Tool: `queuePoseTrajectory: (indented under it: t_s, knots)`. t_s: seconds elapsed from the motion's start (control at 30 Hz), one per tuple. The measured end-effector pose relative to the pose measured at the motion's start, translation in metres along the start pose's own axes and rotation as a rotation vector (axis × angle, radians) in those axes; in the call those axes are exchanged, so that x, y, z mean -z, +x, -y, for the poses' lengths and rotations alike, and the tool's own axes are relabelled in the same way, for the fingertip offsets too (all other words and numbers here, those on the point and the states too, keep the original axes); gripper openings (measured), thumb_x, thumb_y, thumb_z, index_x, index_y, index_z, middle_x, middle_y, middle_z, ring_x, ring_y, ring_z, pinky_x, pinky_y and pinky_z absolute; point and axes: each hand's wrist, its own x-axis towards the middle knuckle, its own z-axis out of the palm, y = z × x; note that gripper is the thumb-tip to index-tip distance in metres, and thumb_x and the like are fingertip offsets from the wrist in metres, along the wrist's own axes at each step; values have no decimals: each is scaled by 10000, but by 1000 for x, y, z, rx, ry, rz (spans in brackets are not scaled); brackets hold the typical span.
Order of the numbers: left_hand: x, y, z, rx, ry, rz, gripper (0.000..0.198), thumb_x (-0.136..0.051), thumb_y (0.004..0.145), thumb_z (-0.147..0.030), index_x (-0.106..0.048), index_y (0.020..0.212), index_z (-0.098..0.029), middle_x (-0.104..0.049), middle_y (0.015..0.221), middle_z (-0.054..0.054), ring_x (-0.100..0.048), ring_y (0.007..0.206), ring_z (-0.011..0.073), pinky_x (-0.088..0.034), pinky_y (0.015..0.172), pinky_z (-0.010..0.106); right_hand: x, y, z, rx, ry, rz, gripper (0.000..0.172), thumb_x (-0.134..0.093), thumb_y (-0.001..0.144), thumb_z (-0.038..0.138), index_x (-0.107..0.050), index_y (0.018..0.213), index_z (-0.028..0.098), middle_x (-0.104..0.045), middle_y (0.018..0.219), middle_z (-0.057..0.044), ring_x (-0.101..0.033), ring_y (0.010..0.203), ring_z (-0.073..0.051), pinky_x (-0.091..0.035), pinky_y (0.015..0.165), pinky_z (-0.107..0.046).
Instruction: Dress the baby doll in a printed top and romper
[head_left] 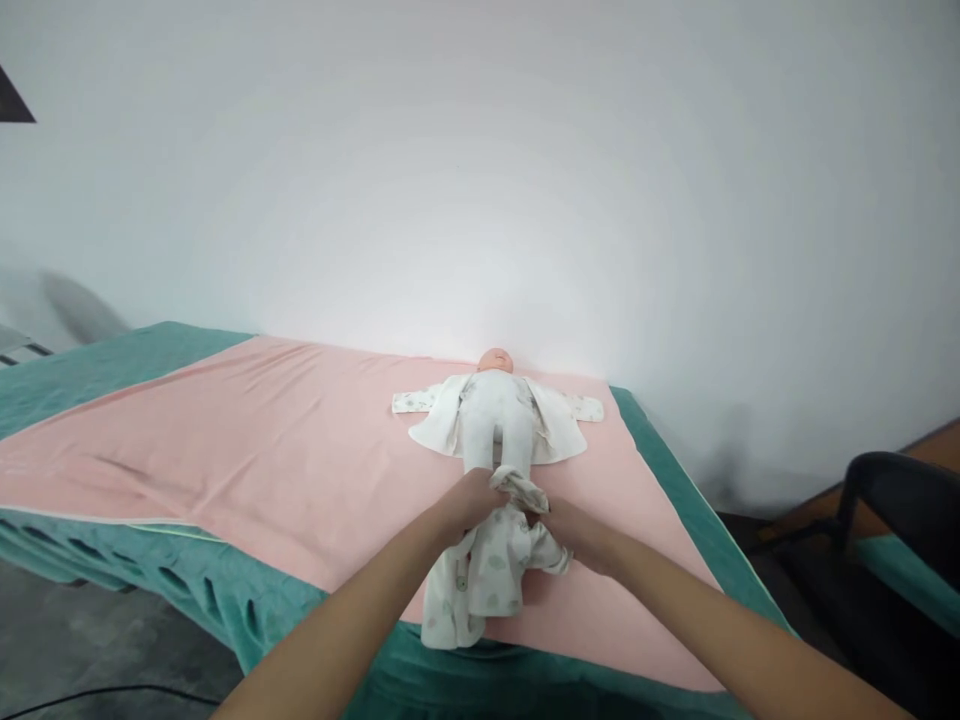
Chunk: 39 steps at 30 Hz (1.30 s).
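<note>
A baby doll (496,400) lies on its back, its head by the wall and its legs towards me. Its body and legs are white. An open white jacket (559,425) with leaf-patterned sleeves spreads out on both sides. At the doll's feet, my left hand (474,498) and my right hand (576,530) are closed on a white baby garment (495,565) with pale green spots. The garment's upper edge is bunched between my hands, and its lower part hangs at the bed's near edge. The doll's feet are hidden behind the cloth and my hands.
A pink sheet (300,450) lies over a green bed cover (172,365). Behind it rises a white wall (480,180). A black chair (900,500) stands at the right, and a dark cable (112,689) runs along the floor at lower left.
</note>
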Motion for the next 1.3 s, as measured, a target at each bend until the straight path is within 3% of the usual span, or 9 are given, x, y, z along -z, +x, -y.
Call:
queuePoseTrajectory:
  t_s: [0.1,0.3,0.37,0.47,0.63,0.77,0.93,1.13,1.3]
  knots:
    - [-5,5,12,-85,297,-104,69,-680,645,-169,-614,660,-184,-637,727,93,-611,912,333,-419,883,463,-7,-9,-9,33,21,13,244,-693,702,291,-679,939,234,-710,863,-52,-657,886,-256,-508,827,-412]
    - [-6,-5,14,-94,283,-16,125,-706,606,-172,-588,615,-214,-630,698,65,-605,875,300,-433,858,406,-10,-20,-12,-115,131,104,401,-696,733,357,-642,1115,251,-688,1055,-73,-647,988,-250,-489,906,-421]
    - [-3,-12,8,-47,213,99,83,-701,658,-241,-651,720,-217,-680,806,71,-609,885,284,-453,832,389,-9,-19,-15,-30,94,53,415,-672,765,372,-630,1161,254,-677,1112,-71,-630,1034,-252,-465,949,-429]
    - [4,-21,-1,124,-38,307,221,-679,734,-350,-683,918,-228,-701,976,77,-617,956,278,-484,816,384,-5,-13,-18,111,19,-24,401,-637,804,427,-648,1159,241,-674,1137,-70,-610,1072,-271,-435,987,-441]
    - [13,-25,-11,227,-427,458,331,-723,729,-351,-675,1018,-198,-701,959,86,-651,946,256,-489,873,380,7,-12,-10,133,66,82,475,-656,785,506,-651,1170,227,-690,1101,-82,-626,1042,-290,-471,915,-437]
    - [14,-17,-12,124,-521,339,346,-728,733,-357,-665,1032,-195,-699,952,94,-663,876,244,-499,844,380,17,-8,-3,159,137,183,570,-750,712,447,-621,1217,217,-670,1155,-103,-614,1083,-281,-454,950,-433]
    - [12,8,-4,107,-398,41,346,-741,709,-403,-631,942,-172,-688,852,69,-648,781,213,-512,696,316,37,20,-10,177,216,163,594,-762,692,458,-610,1210,212,-675,1133,-110,-629,1060,-273,-472,918,-414]
    - [4,49,-16,77,-351,-131,258,-688,735,-387,-603,894,-202,-640,751,22,-606,723,189,-488,649,287,56,68,-12,140,288,-57,498,-724,724,461,-587,1153,251,-690,1073,-48,-651,982,-224,-513,813,-350]
    - [4,86,-26,-150,-69,-302,113,-580,798,-323,-590,816,-212,-619,768,-3,-539,754,168,-395,639,240,59,99,-3,218,267,-260,419,-683,734,447,-575,1078,234,-693,977,-22,-635,930,-219,-504,781,-328]
